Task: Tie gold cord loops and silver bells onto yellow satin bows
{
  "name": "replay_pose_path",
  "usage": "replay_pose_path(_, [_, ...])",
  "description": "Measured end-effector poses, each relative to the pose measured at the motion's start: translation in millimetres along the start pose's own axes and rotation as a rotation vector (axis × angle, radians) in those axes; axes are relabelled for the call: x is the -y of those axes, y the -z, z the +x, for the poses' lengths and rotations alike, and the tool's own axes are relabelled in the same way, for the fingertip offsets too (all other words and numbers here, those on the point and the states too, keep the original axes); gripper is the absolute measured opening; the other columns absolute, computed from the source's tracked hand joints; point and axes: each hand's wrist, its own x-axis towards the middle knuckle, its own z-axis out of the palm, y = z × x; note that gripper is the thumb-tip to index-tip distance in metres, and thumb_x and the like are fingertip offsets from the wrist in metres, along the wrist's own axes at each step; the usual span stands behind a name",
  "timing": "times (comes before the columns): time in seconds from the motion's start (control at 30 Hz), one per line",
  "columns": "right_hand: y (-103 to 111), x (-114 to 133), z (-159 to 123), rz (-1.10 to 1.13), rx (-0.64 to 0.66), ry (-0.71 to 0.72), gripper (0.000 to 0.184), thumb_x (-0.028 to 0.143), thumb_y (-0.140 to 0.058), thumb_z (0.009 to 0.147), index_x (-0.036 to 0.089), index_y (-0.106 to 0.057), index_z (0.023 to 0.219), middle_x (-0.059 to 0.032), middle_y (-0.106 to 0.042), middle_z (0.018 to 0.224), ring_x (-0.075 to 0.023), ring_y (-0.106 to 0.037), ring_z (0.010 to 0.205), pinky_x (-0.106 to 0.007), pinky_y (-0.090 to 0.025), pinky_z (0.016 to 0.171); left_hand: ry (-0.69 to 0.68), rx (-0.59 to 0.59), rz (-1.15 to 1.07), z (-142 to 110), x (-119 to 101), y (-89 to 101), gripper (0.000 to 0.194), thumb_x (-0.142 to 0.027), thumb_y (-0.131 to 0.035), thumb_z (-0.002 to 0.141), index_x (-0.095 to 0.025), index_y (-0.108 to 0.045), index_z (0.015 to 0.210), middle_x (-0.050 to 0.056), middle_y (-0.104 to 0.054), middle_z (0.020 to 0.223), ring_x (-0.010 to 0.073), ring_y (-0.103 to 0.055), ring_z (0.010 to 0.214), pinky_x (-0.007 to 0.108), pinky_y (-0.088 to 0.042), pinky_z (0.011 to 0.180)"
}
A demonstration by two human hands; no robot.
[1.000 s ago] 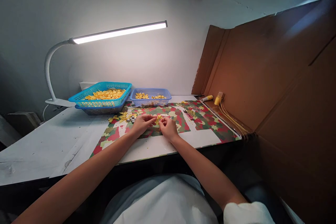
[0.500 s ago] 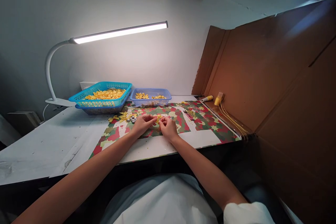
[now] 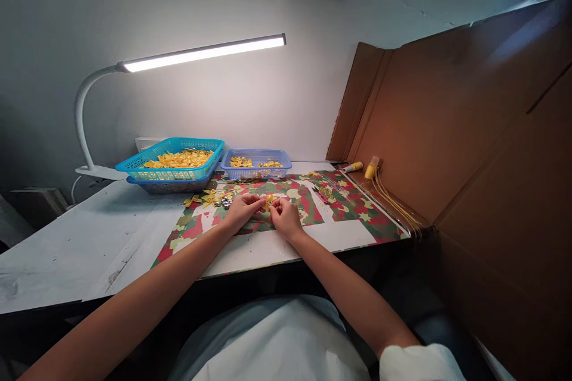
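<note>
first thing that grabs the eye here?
The lit lamp bar glowing over the back of the table, and under it the left hand and right hand pinching a small yellow bow over the camouflage-print sheet. Behind them, a turquoise basket heaped with yellow pieces; brown cardboard walls the right.

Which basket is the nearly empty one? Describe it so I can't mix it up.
Find the lit desk lamp over the white table. Two baskets sit under it against the wall; take the pale blue basket on the right. It is smaller, with few yellow pieces, unlike the heaped bright blue basket.
</note>
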Motion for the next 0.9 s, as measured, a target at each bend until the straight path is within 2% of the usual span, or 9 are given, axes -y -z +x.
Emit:
replay_pose_path(0.47, [1.4, 3.2, -0.4, -0.014, -0.025, -0.032, 0.012, 0.018, -0.054, 0.078, 0.020, -0.053, 0.066, 0.0042, -0.056, 0.052, -0.0126, -0.053, 0.049, -0.023, -0.041, 0.056, -0.064, -0.017, 0.071, -1.2, -2.1, -1.2, 0.038, -0.057, -0.072, 0.059, -0.019, -0.069, 0.064, 0.003, -0.071, 0.063, 0.0194, -0.065, 0.061, 0.028, -0.050, 0.059])
replay_pose_path(0.9, [0.8, 4.7, 0.2, -0.043, -0.037, -0.049, 0.012, 0.017, -0.055, 0.075, 0.020, -0.051, 0.064, 0.0047, -0.053, 0.052, -0.0111, -0.051, 0.049, -0.022, -0.040, 0.056, -0.068, -0.022, 0.093, -0.2, -0.1, -1.2, 0.036, -0.055, -0.072, 0.058, -0.020, -0.068, 0.061, 0.002, -0.069, 0.059, 0.0190, -0.065, 0.059, 0.027, -0.049, 0.057])
